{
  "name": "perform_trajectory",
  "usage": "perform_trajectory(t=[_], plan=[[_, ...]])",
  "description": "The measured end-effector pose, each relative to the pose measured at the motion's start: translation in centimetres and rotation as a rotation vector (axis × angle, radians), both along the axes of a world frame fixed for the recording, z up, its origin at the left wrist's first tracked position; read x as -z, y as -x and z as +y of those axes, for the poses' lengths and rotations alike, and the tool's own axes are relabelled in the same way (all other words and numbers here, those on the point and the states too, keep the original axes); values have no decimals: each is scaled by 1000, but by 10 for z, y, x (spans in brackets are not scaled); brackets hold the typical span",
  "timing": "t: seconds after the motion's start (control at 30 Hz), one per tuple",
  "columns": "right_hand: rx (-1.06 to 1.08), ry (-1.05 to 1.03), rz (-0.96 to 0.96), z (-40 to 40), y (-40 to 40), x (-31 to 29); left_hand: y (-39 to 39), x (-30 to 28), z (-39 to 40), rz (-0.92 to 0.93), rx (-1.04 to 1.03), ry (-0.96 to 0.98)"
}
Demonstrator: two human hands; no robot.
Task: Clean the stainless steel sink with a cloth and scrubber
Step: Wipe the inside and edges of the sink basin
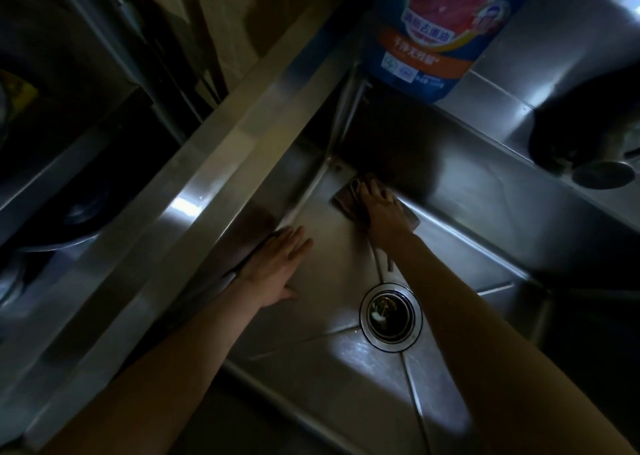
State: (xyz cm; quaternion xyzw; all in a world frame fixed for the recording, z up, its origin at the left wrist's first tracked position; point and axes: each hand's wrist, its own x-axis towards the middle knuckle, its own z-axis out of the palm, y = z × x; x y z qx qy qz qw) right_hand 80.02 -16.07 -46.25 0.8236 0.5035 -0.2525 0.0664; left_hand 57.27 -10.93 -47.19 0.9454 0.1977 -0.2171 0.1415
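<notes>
From the head view, both bare arms reach down into the steel sink, which is dimly lit with a bright patch on its floor. The right hand lies on a brownish cloth at the far corner of the basin floor, where the floor meets the back wall; its fingers are spread and laid flat over the cloth, pressing it to the steel rather than pinching it, and an edge of the cloth shows on either side of the hand. The left hand rests with straight, close-set fingers against the foot of the left wall, holding nothing; its grip is flat and relaxed. The round drain sits in the floor between the two forearms, nearer the right one, with some pale debris inside, though the light is too weak to say what it is. A blue detergent pouch with a red picture stands on the worktop behind the sink's back corner. A round metal plug lies on the rim at the right.
</notes>
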Motion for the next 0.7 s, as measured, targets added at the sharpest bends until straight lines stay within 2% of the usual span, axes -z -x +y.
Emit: perform_trajectory(t=[0.27,0.7], plan=[[-39,31,0,9,5,-2,0,0,-1,11,-14,8],[-87,34,36,-65,5,1,-3,-3,-6,70,6,-71]])
